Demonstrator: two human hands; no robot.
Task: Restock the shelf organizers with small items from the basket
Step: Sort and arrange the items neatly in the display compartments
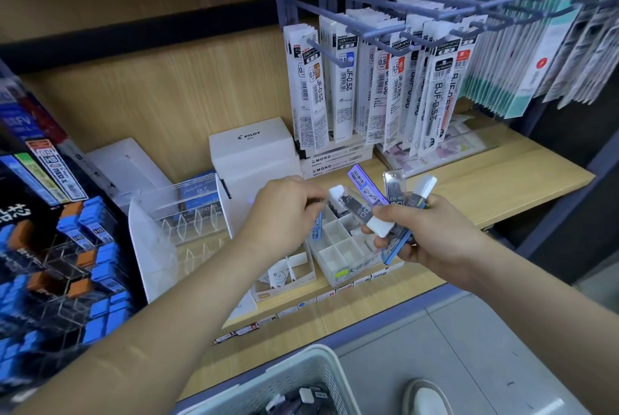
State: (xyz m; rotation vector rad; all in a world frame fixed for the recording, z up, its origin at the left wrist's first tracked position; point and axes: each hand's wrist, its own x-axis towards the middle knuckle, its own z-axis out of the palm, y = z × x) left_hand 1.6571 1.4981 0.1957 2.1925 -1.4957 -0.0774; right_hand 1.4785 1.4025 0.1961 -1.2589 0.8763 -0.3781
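Overhead: refill pkts (385, 79) hung on blue hooks (368, 4).
Shelf (502, 177): light wood, w/ divided organizer (338, 247) near front edge.
Left grip (284, 210): curled on blue case (318, 228) over organizer.
Right grip (428, 234): clamped on fanned lead cases (375, 197).
Basket (294, 377): sat below shelf, grey floor (502, 331) beside.

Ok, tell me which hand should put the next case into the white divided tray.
Left. The left hand sits over the white tray, pinching a blue case at its compartments. The right hand is full, gripping a fan of cases, so it likely serves better as holder.
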